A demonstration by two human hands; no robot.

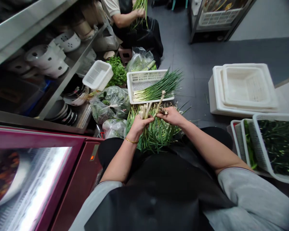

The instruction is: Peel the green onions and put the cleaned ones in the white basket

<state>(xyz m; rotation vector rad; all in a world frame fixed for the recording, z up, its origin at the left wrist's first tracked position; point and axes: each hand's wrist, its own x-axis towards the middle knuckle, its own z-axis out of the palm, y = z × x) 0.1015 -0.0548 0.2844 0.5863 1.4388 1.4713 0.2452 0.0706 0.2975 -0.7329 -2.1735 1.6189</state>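
My left hand (139,125) is closed around a small bunch of spring onions (147,110), white ends up and green leaves hanging down. One stalk with a brownish outer skin and a knobbly root end (162,94) slants up between the hands. My right hand (172,116) pinches at this stalk, with dark, rooty bits (163,111) at its fingertips. Below both hands lies a loose heap of untrimmed spring onions (156,138). Just beyond stands a white perforated basket (146,73) with cleaned spring onions (159,86) laid in it, their green tips over its right side.
Bagged greens (110,104), leafy herbs (117,70) and a small white basket (98,75) lie to the left, beside a metal shelf (72,69). White tubs (245,86) and a basket of dark green vegetables (279,144) stand right. A co-worker (135,32) sits ahead holding green stalks.
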